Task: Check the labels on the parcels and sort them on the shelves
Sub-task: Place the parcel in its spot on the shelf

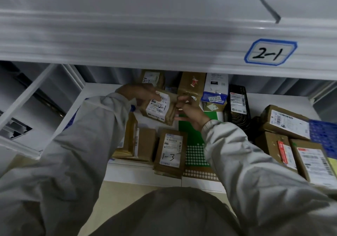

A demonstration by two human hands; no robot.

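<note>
A small brown cardboard parcel [165,112] with a white label marked "2-1" is held up between both hands, above a lower white shelf [145,178]. My left hand [138,92] grips its left end, thumb on the label. My right hand [188,111] holds the right end with curled fingers. Directly above, a white shelf edge carries a blue-framed tag [270,52] reading "2-1". Below the held parcel lies a brown parcel marked "1-3" [170,152]. Another, marked "2-2" [151,78], sits at the back.
Several more parcels crowd the lower shelf: brown boxes [286,121] at right, a black box [237,106], a blue-and-white box [216,88], a green dotted pack [194,144], a brown box [138,144] at left. White shelf dividers [36,93] stand at left.
</note>
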